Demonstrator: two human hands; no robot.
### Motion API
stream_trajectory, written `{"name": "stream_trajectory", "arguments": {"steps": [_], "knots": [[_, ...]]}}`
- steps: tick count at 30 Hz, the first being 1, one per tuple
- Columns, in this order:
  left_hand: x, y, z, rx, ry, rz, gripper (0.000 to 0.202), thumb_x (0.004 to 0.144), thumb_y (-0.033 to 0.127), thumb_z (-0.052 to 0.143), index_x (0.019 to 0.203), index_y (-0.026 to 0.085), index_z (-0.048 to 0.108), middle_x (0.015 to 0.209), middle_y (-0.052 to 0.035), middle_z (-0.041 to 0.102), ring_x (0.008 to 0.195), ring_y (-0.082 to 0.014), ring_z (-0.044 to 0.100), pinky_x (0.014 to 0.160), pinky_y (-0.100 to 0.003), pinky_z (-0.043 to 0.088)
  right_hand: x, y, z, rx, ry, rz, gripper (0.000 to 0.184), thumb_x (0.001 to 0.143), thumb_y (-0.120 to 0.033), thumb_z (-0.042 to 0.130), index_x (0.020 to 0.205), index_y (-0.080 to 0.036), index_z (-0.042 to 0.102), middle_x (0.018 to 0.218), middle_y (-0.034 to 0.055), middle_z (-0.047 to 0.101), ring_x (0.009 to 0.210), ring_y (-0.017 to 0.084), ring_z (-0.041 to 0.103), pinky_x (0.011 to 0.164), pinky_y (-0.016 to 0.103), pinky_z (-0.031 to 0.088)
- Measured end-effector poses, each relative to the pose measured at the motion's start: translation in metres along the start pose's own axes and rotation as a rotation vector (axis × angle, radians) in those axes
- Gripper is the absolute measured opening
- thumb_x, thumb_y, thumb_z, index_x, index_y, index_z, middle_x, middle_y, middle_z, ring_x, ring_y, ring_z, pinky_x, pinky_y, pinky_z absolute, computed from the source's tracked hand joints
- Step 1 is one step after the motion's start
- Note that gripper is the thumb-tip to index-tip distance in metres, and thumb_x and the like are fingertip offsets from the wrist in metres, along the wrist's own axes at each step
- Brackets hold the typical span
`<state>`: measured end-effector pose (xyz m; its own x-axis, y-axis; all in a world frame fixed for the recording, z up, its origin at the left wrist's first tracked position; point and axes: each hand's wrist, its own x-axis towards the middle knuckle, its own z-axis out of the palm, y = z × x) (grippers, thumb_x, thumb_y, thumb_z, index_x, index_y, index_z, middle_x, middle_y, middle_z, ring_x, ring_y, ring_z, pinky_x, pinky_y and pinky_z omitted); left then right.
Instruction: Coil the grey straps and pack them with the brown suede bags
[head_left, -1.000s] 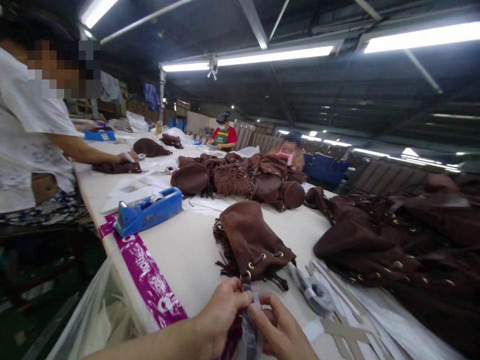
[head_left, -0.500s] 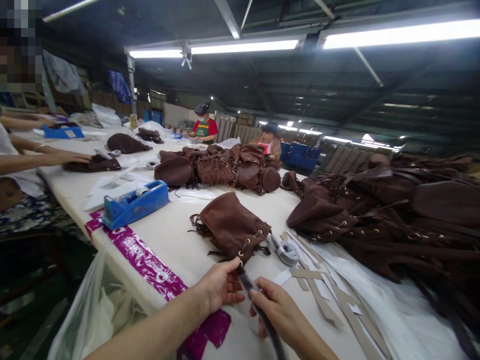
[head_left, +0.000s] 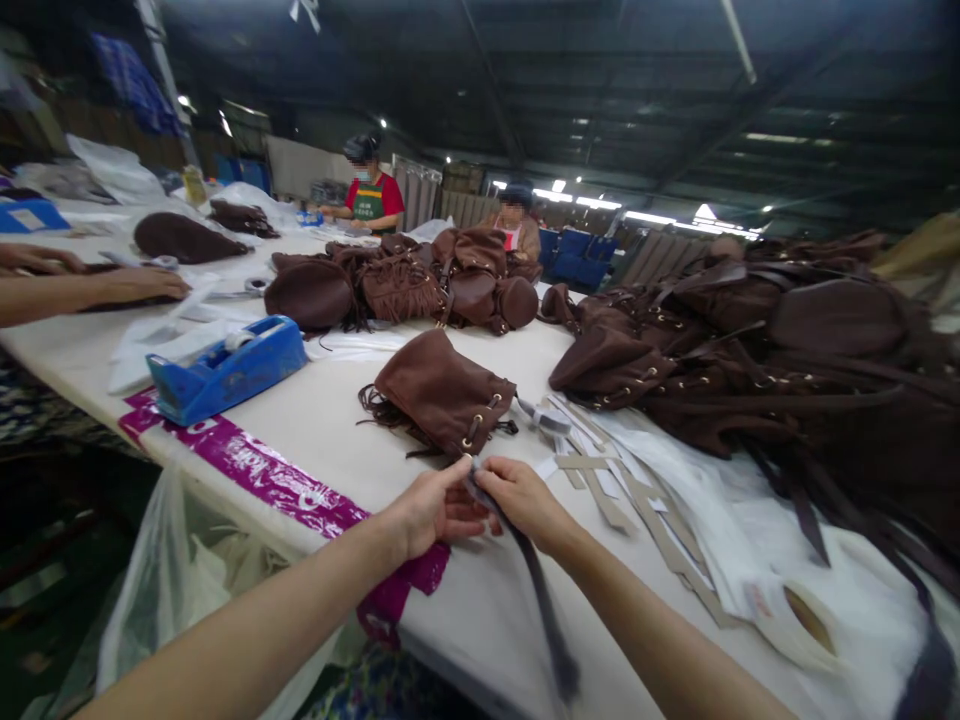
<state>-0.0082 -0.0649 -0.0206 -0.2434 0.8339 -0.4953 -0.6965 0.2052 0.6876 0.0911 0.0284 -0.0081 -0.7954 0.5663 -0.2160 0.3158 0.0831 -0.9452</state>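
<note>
A small brown drawstring bag point(head_left: 439, 385) with gold eyelets and fringe lies on its side in front of me. From its near corner a dark strap point(head_left: 536, 590) runs toward me, its loose end hanging blurred over the table's front edge. My left hand point(head_left: 442, 505) pinches the strap beside the bag's lowest eyelet, thumb on top, the other fingers curled below. Close against it, my right hand point(head_left: 525, 500) grips the same strap, which looks greyish and wrapped there. A grey wrapped coil point(head_left: 547, 420) sits just right of the bag.
A blue tape dispenser point(head_left: 229, 365) stands left on a purple plastic strip point(head_left: 262, 470). Brown bags point(head_left: 397, 285) are heaped behind, more point(head_left: 750, 370) at right. Card strips point(head_left: 652, 520) and a white roll point(head_left: 802, 625) lie right. A co-worker's hands point(head_left: 97, 285) work at left; two people sit beyond.
The view has tilted down and shifted right. My right hand has moved up the strap until it meets my left hand, which keeps its pinch near the eyelet.
</note>
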Motion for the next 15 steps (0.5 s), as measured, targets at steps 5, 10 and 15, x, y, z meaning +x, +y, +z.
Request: {"name": "stream_trajectory", "arguments": {"steps": [5, 10, 15], "knots": [[0.008, 0.001, 0.008, -0.074, 0.055, -0.058, 0.036, 0.095, 0.032, 0.044, 0.068, 0.012, 0.056, 0.050, -0.0013, 0.054, 0.040, -0.0131, 0.053, 0.051, -0.031, 0.054, 0.012, -0.003, 0.005, 0.083, 0.023, 0.132, 0.015, 0.080, -0.020, 0.058, 0.066, -0.019, 0.051, 0.040, -0.0052, 0.055, 0.032, 0.011, 0.051, 0.030, 0.016, 0.037], [0.023, 0.001, 0.014, -0.103, 0.166, 0.087, 0.030, 0.093, 0.032, 0.050, 0.070, 0.015, 0.056, 0.047, 0.0021, 0.054, 0.036, -0.0100, 0.047, 0.043, -0.023, 0.046, 0.000, -0.014, -0.002, 0.261, -0.070, 0.220, 0.029, 0.090, -0.041, 0.048, 0.077, -0.016, 0.056, 0.059, 0.0016, 0.065, 0.045, 0.012, 0.059, 0.046, 0.024, 0.053], [0.035, 0.010, 0.012, -0.106, 0.210, 0.167, 0.026, 0.093, 0.030, 0.052, 0.077, 0.012, 0.063, 0.071, -0.0058, 0.069, 0.054, -0.0111, 0.062, 0.051, -0.020, 0.047, -0.046, 0.004, -0.029, 0.405, -0.253, 0.313, 0.035, 0.077, -0.047, 0.068, 0.085, -0.015, 0.056, 0.075, 0.0091, 0.071, 0.060, 0.018, 0.068, 0.054, 0.029, 0.056]]}}
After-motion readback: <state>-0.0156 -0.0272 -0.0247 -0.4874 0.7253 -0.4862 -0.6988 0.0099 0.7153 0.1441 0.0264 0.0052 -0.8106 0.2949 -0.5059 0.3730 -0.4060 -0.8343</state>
